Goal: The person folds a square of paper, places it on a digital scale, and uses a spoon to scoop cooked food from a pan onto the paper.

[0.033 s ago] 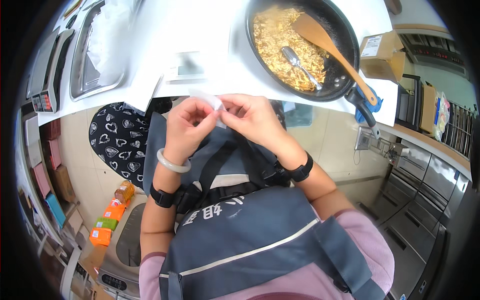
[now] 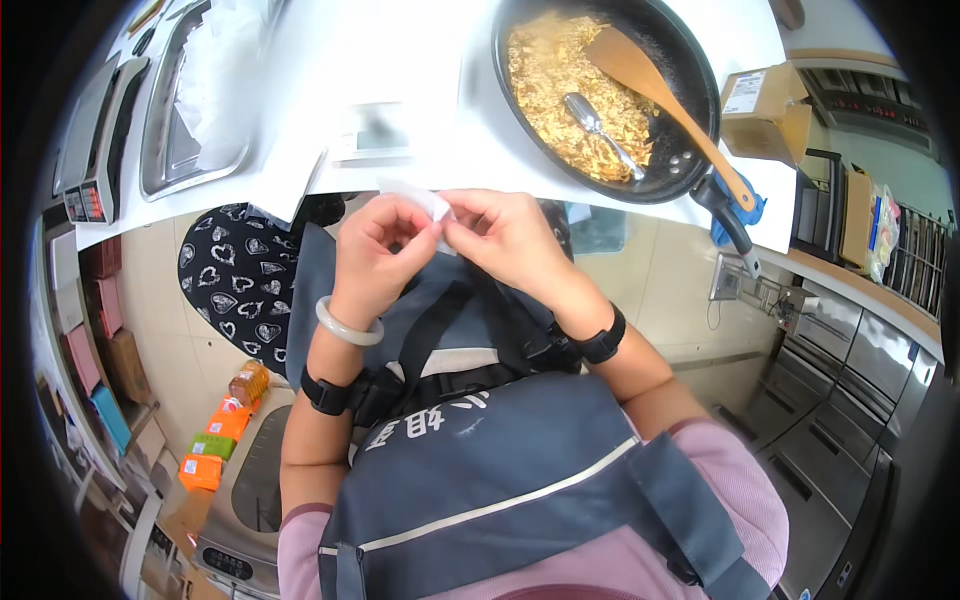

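1. Two hands meet in the upper middle of the frame: the left hand (image 2: 375, 245) and the right hand (image 2: 512, 235), each pinching one small white piece of paper (image 2: 425, 203) between thumb and forefinger.
2. The paper is just at the near edge of the worktop (image 2: 470, 150). It is thin, so probably the fingertips hold it from both sides to control it; whether something is inside, I cannot tell.
3. In the upper right of the frame is a black pan (image 2: 692, 110) with yellow, crumbly food (image 2: 545, 75). Its handle (image 2: 728, 222) points toward the lower right, which seems to keep it away from the hands.
4. A wooden spatula (image 2: 660, 92) leans across the rim, perhaps so its grip remains clean. A metal spoon (image 2: 597, 128) lies upon the food, probably for easy reach.
5. A small white scale (image 2: 380, 140) stands beyond the left hand, maybe for close reading.
6. In the upper left, a metal tray (image 2: 195, 188) keeps white sheets (image 2: 212, 105) together.
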`<state>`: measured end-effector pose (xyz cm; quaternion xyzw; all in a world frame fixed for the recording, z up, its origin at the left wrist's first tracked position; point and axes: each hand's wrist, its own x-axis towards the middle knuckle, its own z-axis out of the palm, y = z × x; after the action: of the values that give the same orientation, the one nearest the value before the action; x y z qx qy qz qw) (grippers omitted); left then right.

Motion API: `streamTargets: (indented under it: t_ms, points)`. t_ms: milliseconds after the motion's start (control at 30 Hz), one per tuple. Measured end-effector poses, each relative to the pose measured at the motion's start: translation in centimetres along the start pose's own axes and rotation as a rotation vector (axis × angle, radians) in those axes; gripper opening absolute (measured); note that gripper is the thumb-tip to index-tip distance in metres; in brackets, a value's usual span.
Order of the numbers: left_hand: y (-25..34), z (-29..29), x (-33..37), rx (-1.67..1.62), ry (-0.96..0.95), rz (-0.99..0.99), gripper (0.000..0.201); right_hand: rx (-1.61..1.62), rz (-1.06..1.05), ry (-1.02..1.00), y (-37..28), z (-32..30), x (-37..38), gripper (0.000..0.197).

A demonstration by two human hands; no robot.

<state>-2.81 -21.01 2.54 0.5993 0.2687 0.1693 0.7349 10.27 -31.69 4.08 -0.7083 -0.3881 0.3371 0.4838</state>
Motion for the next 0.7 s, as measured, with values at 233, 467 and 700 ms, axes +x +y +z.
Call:
streamTargets:
  t_ms: [233, 467, 700]
  points:
    - [2.0, 0.8, 1.6, 0.814, 0.526, 0.539, 0.014, 0.104, 0.090, 0.063, 1.5, -0.4, 0.2, 0.014]
    - [-0.6, -1.4, 0.2, 0.077, 0.181, -0.001, 0.014, 0.336, 0.190, -0.039, 0.9, -0.8, 0.4, 0.011]
    - [2.4, -0.2, 0.5, 0.862, 0.244, 0.557, 0.034, 0.295, 0.228, -0.095, 3.5, -1.5, 0.5, 0.010]
